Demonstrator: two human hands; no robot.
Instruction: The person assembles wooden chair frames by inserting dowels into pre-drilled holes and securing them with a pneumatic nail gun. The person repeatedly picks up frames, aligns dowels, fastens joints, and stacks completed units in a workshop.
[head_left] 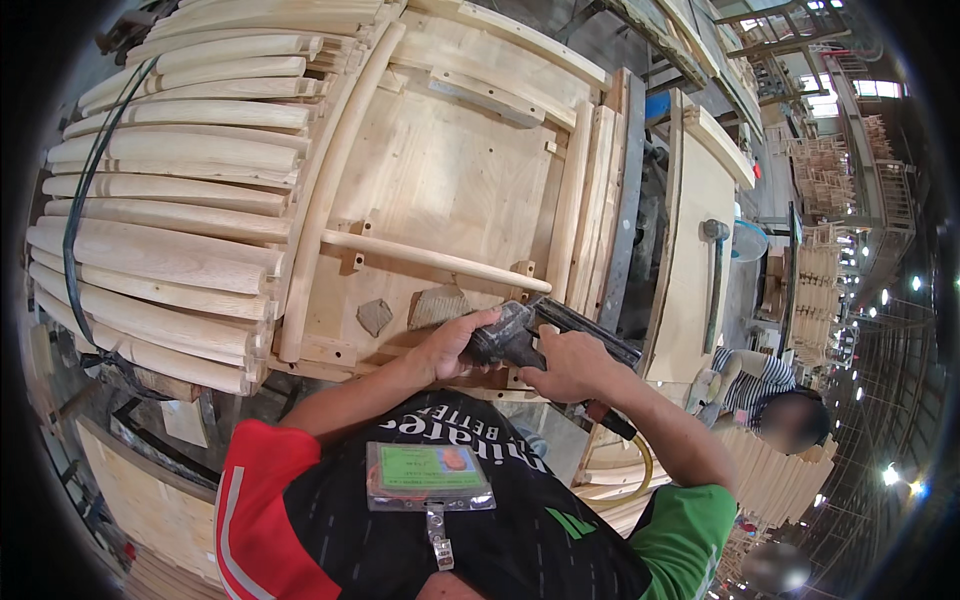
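A dark pneumatic nail gun [505,330] is between my hands, over the near edge of a plywood work board [440,190]. My right hand [575,362] is wrapped round its grip, and a yellow air hose [645,470] trails below. My left hand [455,343] is closed on the gun's left end. Just beyond lies a thin wooden rail [430,257], spanning from a long curved wooden post [335,195] at left to straight wooden bars [578,200] at right. The gun's body overlaps the area near the rail's right end; whether they touch I cannot tell.
Curved wooden pieces [180,205], bound with a black strap [75,230], are stacked at left. Two rough brown scraps [375,318] lie on the board. At right, a hammer [715,270] rests on another panel [685,290]. A person in a striped top [757,378] is farther right.
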